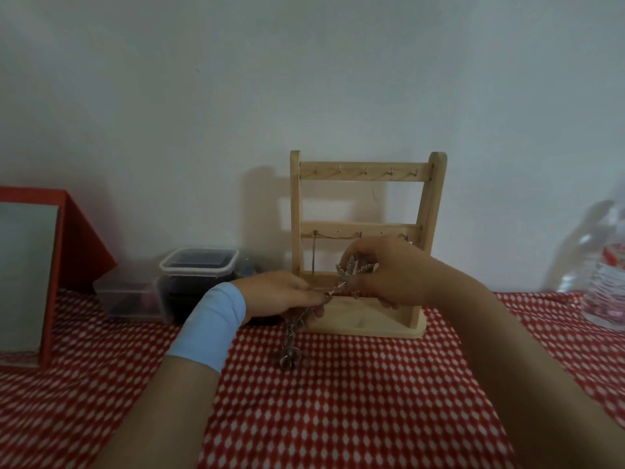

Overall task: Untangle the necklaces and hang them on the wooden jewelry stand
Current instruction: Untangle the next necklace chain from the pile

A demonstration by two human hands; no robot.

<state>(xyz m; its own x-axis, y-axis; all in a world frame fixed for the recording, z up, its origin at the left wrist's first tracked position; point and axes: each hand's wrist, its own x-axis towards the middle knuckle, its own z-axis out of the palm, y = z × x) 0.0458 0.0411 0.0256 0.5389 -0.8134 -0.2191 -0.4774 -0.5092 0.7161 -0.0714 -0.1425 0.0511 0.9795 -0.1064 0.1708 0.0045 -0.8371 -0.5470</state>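
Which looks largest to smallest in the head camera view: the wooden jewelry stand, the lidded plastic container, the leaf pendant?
1. wooden jewelry stand
2. lidded plastic container, partly hidden by the left hand
3. leaf pendant, held by the right hand

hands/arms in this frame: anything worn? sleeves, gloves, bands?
No gloves on either hand. The left hand has a wide, smooth light-blue band wrapped around the wrist and lower forearm; the arm below it is bare. The right hand and its forearm are bare, no sleeve in view. No rings or watch discernible.
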